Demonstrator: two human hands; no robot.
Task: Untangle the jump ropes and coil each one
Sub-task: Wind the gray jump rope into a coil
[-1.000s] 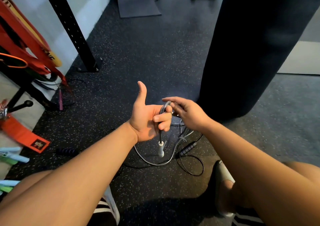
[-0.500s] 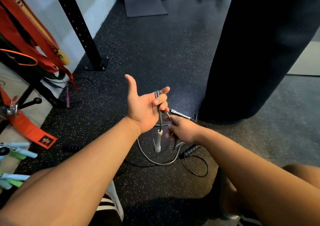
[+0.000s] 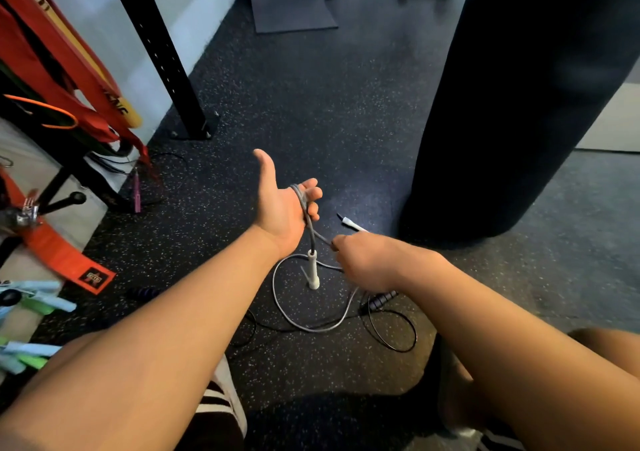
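Observation:
My left hand is raised palm up, thumb out, with turns of the grey jump rope wound round its curled fingers. One white handle hangs from that hand on a short length of rope. My right hand is just to the right and lower, gripping a strand of the same grey rope; the other white handle sticks out beyond it. The rest of the grey rope loops on the floor. A thin black jump rope with a black handle lies under my right forearm.
A black punching bag stands at the right. A black rack post is bolted to the floor at left, beside red and orange straps. A purple handle lies on the floor at left. A grey mat lies far back.
My right hand has come down from my left fingertips, drawing the grey rope down and to the right. My left hand has opened out, thumb still up, with the rope wound on its fingers.

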